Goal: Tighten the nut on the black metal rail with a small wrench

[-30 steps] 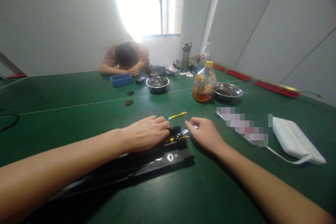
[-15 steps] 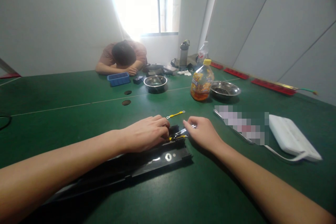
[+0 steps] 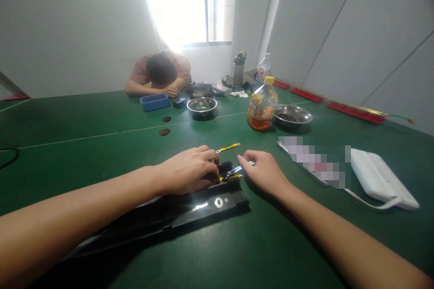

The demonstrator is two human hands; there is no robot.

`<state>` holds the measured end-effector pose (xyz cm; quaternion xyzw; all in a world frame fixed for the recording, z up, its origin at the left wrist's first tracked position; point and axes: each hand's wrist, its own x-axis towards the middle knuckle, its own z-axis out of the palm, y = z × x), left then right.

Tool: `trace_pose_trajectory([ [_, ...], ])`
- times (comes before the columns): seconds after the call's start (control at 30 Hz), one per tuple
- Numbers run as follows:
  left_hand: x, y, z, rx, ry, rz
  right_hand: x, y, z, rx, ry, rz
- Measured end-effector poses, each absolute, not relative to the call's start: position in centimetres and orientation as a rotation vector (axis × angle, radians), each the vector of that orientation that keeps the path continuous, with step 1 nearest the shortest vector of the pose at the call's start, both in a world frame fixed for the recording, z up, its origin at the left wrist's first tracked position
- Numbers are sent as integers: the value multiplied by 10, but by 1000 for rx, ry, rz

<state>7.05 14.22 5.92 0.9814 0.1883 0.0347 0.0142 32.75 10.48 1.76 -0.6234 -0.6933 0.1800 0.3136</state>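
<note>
A long black housing (image 3: 193,212) lies slanted across the green table in front of me. My left hand (image 3: 190,169) rests over its far side, fingers bent down into it beside a short yellow wire (image 3: 221,179); what the fingertips pinch is hidden. My right hand (image 3: 262,169) is closed around a silver wrench (image 3: 235,170), whose tip reaches into the housing's right end near the wire. A loose yellow wire with ring terminals (image 3: 228,147) lies on the table just beyond both hands.
Farther back stand a steel bowl (image 3: 201,107), a bottle with a yellow cap (image 3: 262,106), a steel dish of small dark parts (image 3: 293,115) and a blue bin (image 3: 154,102). A white power bank (image 3: 381,178) lies at right. A person (image 3: 159,72) leans on the far edge.
The fingers of my left hand have shifted slightly and lifted a little at the knuckles. My right hand and the wrench stay nearly in place; the whole view has moved slightly.
</note>
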Motion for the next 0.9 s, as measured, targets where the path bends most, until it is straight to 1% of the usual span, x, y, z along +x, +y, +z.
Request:
trace_pose_trajectory([
  [0.9,76,141,63,3156,656,-8,327,105,18,-1619,-1827,485],
])
